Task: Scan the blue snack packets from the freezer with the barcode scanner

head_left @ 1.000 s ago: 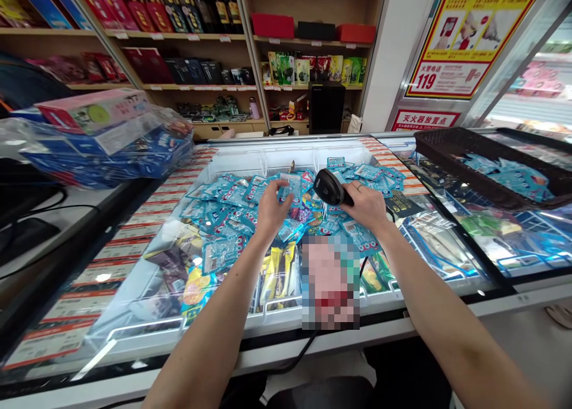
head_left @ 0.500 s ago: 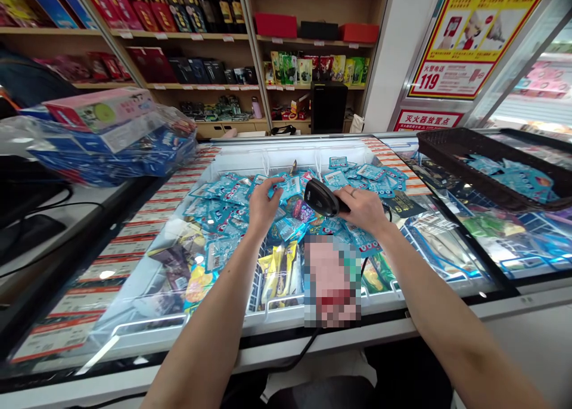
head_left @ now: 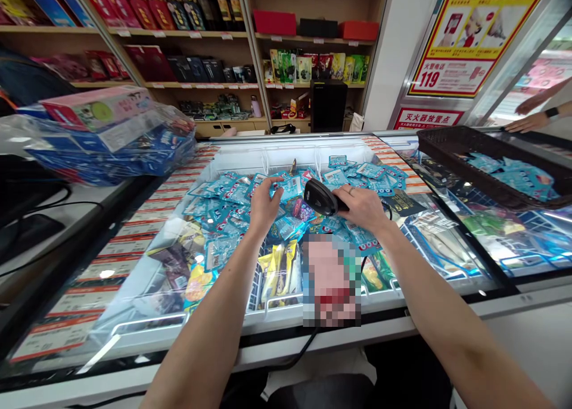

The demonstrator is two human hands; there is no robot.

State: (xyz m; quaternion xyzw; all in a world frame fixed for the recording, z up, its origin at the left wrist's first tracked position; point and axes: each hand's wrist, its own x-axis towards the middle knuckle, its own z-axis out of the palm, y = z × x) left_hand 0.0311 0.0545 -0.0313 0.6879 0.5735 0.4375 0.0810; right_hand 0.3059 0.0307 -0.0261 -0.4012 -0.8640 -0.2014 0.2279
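My right hand (head_left: 360, 205) is wrapped round the handle of a black barcode scanner (head_left: 319, 198), whose head points left. Just left of it, my left hand (head_left: 266, 202) pinches a light-blue snack packet (head_left: 291, 187) between thumb and fingers, with a printed barcode facing up. Only a short gap separates the scanner from the packet. Beneath both hands, many similar blue packets (head_left: 218, 212) lie in a loose heap on the freezer's glass top (head_left: 170, 284). A purple packet (head_left: 300, 209) shows among them between my hands.
Right of the heap stands a brown basket (head_left: 451, 138) with more blue packets. A co-worker's hands (head_left: 529, 122) reach in behind it. Bagged boxes (head_left: 107, 129) sit at the left. The scanner's cable (head_left: 308, 343) hangs over the front edge. A pixelated patch hides part of the front.
A co-worker's hands have come into view at the far right, behind the basket. My own hands, the scanner and the held packet have stayed almost in place.
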